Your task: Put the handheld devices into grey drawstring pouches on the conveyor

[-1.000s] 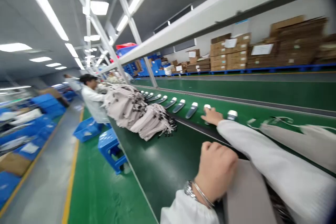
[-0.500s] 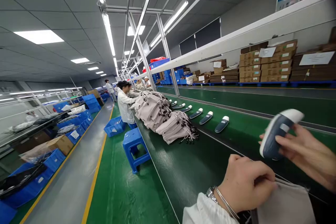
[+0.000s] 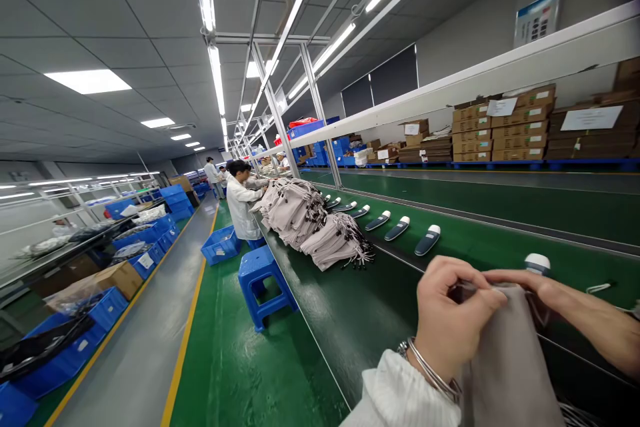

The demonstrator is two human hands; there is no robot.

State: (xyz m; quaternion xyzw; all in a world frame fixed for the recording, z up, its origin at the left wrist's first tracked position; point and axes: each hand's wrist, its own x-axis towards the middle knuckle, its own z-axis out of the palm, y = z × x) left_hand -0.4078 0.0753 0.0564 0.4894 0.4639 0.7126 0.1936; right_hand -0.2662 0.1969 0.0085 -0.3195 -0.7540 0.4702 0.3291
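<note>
The pouch [image 3: 505, 360] hides most of the device [image 3: 537, 263]; only its white tip shows. The picture's bottom edge cuts the pouch, and the right edge cuts the right forearm.

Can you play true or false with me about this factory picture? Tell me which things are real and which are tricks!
1. Both hands hold a grey cloth pouch. True.
2. The left hand wears a bracelet. True.
3. The stool beside the belt is red. False: it is blue.
4. The pile of pouches lies on the floor. False: it lies on the green belt.
5. The right hand pinches the pouch's top. True.
</note>
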